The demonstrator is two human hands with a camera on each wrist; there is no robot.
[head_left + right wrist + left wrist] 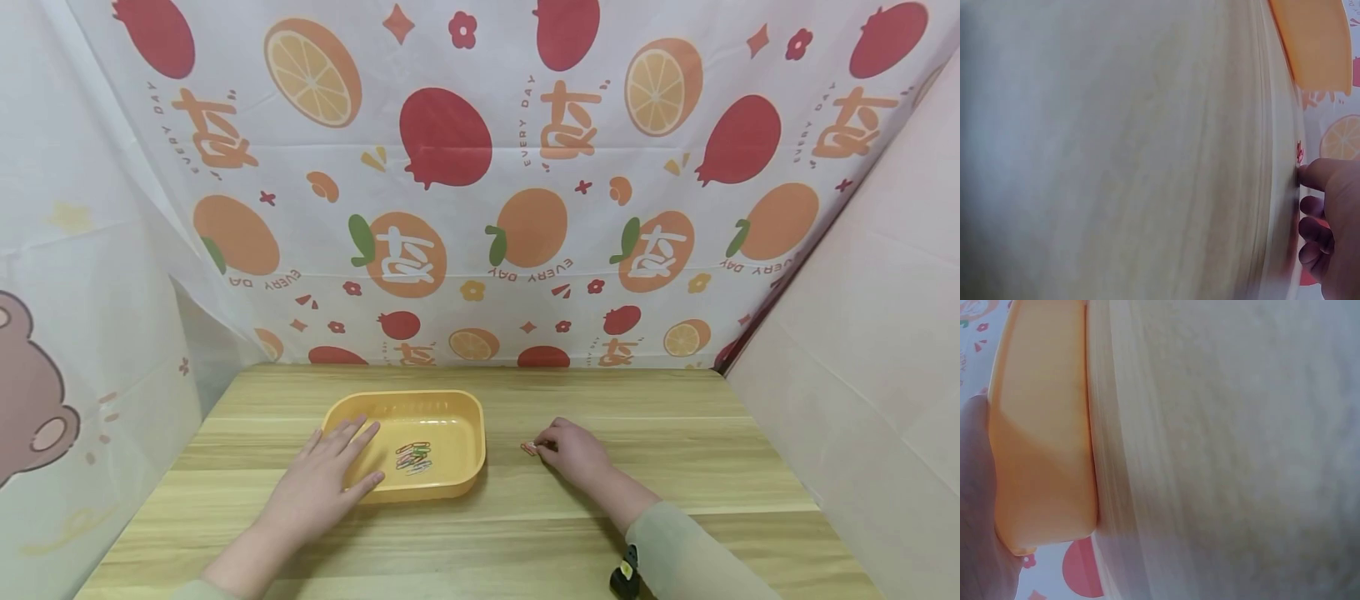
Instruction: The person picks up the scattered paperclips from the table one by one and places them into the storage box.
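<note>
A yellow plastic tray [461, 492] stands on the table with several coloured paper clips [414, 457] lying in its middle. My left hand [318, 479] rests across the tray's left rim, fingers spread and fairly straight, thumb over the near side. In the left wrist view the tray's outer wall [1044, 444] shows beside that hand. To the right of the tray, my right hand [577, 454] pinches at a few red and white paper clips [528, 448] at the tabletop, its other fingers curled. Its fingertips partly cover these clips; the right wrist view shows red clips [1299, 152] just past them.
The wood-grain table [525, 542] runs back to a fruit-printed curtain [517, 275]. Pale cloth walls [862, 333] close off both sides. A small black object [625, 579] hangs by the right sleeve.
</note>
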